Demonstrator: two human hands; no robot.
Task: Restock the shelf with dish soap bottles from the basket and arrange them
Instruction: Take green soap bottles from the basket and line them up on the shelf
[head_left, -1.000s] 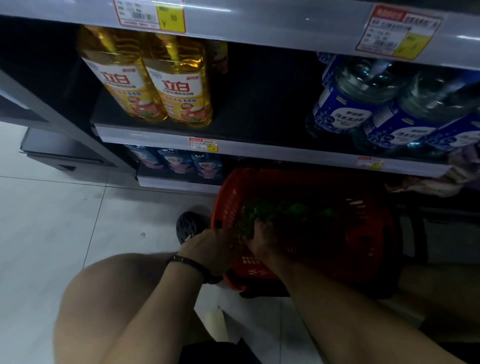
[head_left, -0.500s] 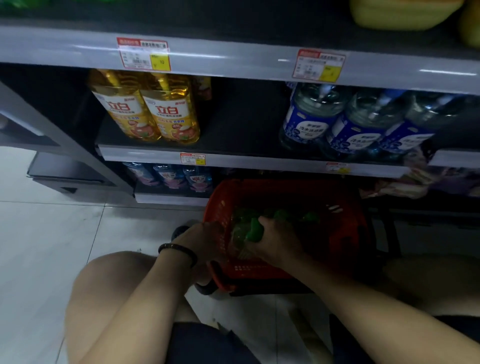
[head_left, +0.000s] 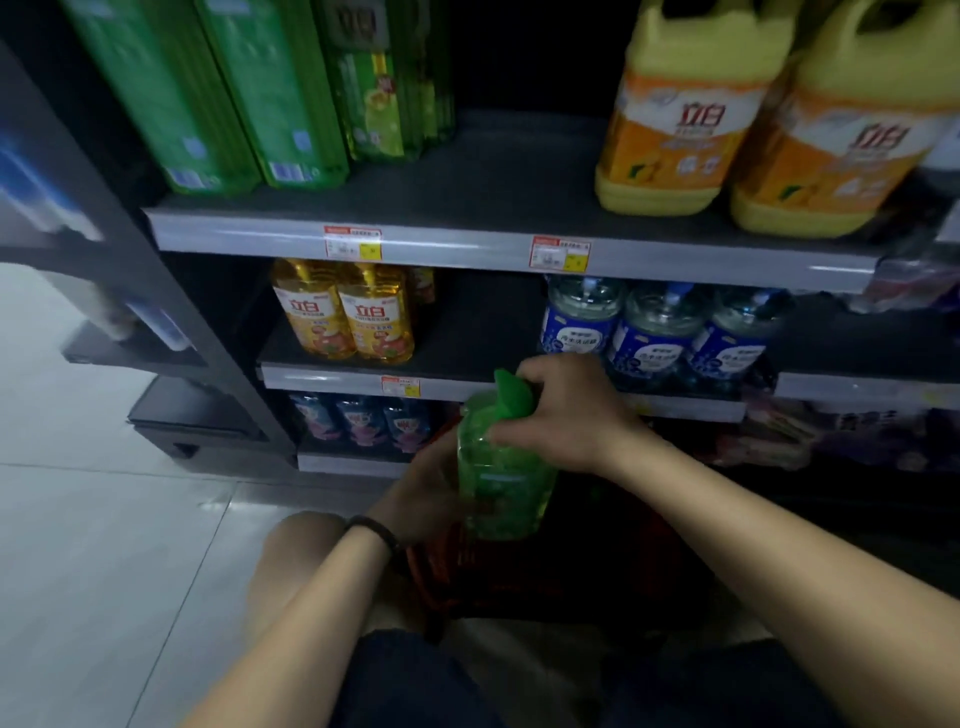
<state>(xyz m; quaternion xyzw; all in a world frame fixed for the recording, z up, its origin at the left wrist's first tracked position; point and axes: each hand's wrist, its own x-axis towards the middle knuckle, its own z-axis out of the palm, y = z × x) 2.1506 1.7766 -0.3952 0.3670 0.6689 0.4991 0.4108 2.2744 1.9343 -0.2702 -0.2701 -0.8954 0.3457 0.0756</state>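
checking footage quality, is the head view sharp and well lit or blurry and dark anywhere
Head view: dim overall, the basket nearly lost in shadow; motion blur smears the yellow jugs and the frame's left edge; the green bottle is clear enough to make out.

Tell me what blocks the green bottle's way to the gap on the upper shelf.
Nothing visible. The green bottle, held in the left hand and right hand, is in front of the shelves; the upper shelf lies bare between the green packs and yellow jugs.

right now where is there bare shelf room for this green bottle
Two gaps: on the upper shelf between the green containers and yellow jugs; on the middle shelf between the golden bottles and blue-label bottles. Elsewhere crowded.
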